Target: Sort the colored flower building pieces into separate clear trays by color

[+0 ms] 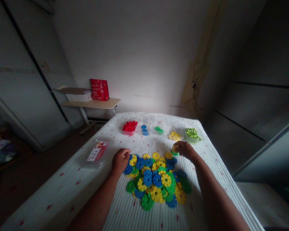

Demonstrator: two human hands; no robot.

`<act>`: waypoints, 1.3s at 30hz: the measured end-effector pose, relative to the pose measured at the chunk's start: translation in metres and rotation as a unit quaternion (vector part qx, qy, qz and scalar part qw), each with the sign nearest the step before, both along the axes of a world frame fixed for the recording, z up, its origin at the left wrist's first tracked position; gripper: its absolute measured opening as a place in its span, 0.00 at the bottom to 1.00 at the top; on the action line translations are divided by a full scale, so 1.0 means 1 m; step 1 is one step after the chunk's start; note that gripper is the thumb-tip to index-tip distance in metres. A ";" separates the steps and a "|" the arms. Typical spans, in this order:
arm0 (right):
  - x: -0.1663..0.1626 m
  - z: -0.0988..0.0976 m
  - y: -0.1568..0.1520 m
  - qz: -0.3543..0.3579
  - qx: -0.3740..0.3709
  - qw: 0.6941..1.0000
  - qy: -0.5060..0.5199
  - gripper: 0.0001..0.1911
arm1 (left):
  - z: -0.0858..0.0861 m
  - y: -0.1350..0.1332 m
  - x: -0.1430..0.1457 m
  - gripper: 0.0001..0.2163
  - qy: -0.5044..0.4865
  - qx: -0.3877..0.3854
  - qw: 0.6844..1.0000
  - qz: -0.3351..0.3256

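Observation:
A heap of flat notched plastic discs [156,181] in blue, yellow and green lies on the white bedspread [62,192] in front of me. My left hand [120,160] rests curled at the heap's left edge, knuckles up, on blue and yellow discs; what its fingers hold is hidden. My right hand [184,149] is at the heap's far right edge, fingers pinched on a yellow disc [174,148]. Beyond the heap stands a row of clear tubs: red pieces [130,126], blue pieces [144,130], green pieces [159,129], yellow pieces [174,136], light-green pieces [193,134].
A clear lid with a red and white label [97,150] lies on the bedspread to the left. A small side table [92,103] with a red bag [99,89] stands against the wall. Dark floor lies to the left; a grey cabinet front is on the right.

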State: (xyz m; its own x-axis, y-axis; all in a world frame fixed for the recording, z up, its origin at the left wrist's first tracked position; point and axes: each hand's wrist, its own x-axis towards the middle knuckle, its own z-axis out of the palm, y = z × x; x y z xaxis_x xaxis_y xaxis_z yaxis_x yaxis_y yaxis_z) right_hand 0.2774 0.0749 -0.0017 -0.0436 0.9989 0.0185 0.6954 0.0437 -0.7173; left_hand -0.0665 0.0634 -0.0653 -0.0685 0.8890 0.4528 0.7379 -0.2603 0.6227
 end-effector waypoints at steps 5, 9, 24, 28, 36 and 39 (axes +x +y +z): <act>-0.017 -0.005 -0.002 0.061 -0.006 0.989 -0.132 0.15 | 0.000 0.000 0.000 0.09 -0.005 -0.006 1.000 -0.004; -0.026 -0.014 -0.002 0.059 -0.005 0.975 -0.215 0.16 | 0.000 0.001 0.000 0.09 -0.005 -0.006 1.000 -0.004; -0.033 -0.001 -0.009 0.045 0.005 0.982 -0.184 0.10 | 0.002 0.000 0.001 0.09 0.005 -0.011 1.000 -0.001; -0.029 0.011 -0.004 0.067 0.001 0.989 -0.130 0.05 | 0.002 0.000 0.001 0.09 0.007 -0.015 1.000 -0.001; -0.008 0.049 0.043 -0.131 0.122 0.975 -0.134 0.12 | 0.005 -0.001 0.002 0.09 -0.004 -0.019 1.000 0.001; -0.009 0.050 0.041 -0.135 0.144 0.967 -0.160 0.15 | 0.005 -0.001 0.002 0.09 -0.008 -0.014 1.000 -0.003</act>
State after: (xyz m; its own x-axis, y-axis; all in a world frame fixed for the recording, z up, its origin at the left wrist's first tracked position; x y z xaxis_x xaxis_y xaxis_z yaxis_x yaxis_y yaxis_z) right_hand 0.2684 0.1155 0.0480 0.1695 0.9302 0.3256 0.8933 -0.0055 -0.4494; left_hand -0.0650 0.0623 -0.0606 -0.0702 0.9014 0.4272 0.7269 -0.2471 0.6408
